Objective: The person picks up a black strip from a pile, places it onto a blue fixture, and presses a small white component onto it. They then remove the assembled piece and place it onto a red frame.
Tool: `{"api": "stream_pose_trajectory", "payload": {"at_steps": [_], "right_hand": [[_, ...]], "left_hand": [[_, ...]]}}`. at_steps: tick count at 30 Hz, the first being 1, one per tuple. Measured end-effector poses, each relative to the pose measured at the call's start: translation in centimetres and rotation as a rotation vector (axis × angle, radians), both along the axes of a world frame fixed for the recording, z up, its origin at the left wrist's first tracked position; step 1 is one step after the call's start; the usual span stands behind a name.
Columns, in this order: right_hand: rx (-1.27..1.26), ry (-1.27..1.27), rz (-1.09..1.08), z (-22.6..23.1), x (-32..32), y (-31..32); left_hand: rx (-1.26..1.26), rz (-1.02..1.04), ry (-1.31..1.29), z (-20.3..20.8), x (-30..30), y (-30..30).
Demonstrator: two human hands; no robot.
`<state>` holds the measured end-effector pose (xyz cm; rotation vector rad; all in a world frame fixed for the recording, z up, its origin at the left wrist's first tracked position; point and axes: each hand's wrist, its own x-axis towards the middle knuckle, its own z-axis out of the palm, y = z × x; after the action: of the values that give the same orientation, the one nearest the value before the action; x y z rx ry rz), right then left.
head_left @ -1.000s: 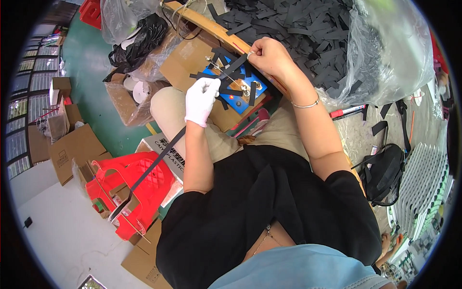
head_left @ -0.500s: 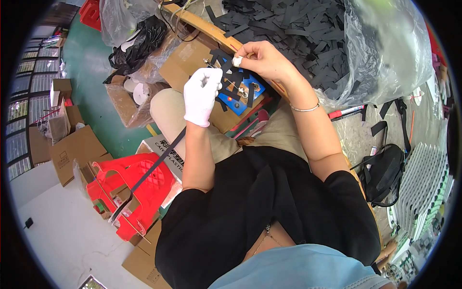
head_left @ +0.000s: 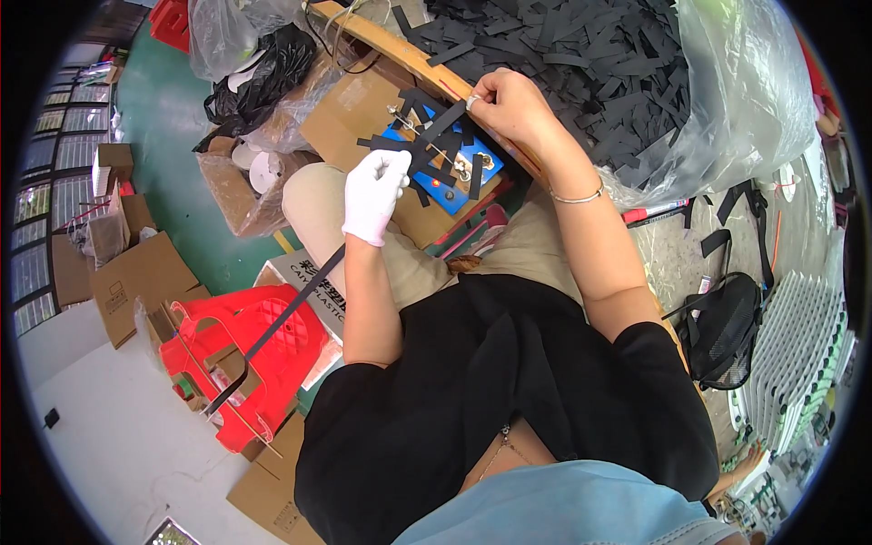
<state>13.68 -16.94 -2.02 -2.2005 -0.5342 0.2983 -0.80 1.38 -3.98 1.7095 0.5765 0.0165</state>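
Observation:
My left hand (head_left: 373, 198), in a white glove, is closed with its fingertips pinched on a long black strap (head_left: 289, 313). From the red stool the strap rises behind my left wrist, and a taut stretch runs from the glove toward my right hand (head_left: 514, 107). Bare and closed, my right hand pinches the strap's far end; something white wraps a fingertip. Beneath the stretched strap sits a blue machine (head_left: 489, 165) with a thin metal rod. Several short black strips (head_left: 474, 177) lie on it. The glove hides part of the machine's near left side.
A large heap of cut black strips (head_left: 554, 64) fills clear plastic behind a wooden edge (head_left: 391, 44). The red stool (head_left: 291, 331) is at my left. An open carton (head_left: 238, 195) holds white rolls. A black mesh bag (head_left: 727, 327) and a red marker (head_left: 636, 215) lie at right.
My right hand has moved up and away to the right, and my left hand slightly down and left. The black strap now stretches between them over the blue machine.

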Motion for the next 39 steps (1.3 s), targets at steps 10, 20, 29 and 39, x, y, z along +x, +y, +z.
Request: {"api": "stream_pose_trajectory", "payload": {"at_steps": [10, 20, 29, 39], "right_hand": [[0.131, -0.105, 0.016, 0.0, -0.3, -0.1], [0.519, 0.388, 0.233, 0.0, -0.6, 0.4], [0.221, -0.118, -0.070, 0.1, -0.2, -0.2], [0.369, 0.314, 0.165, 1.6, -0.4, -0.2]], "left_hand": [[-0.074, 0.079, -0.088, 3.0, -0.2, -0.5], [-0.057, 0.021, -0.142, 3.8, 2.2, -2.4], [-0.065, 0.045, -0.145, 3.8, 1.8, -2.1], [-0.065, 0.028, -0.170, 4.1, 1.8, -2.6]]}}
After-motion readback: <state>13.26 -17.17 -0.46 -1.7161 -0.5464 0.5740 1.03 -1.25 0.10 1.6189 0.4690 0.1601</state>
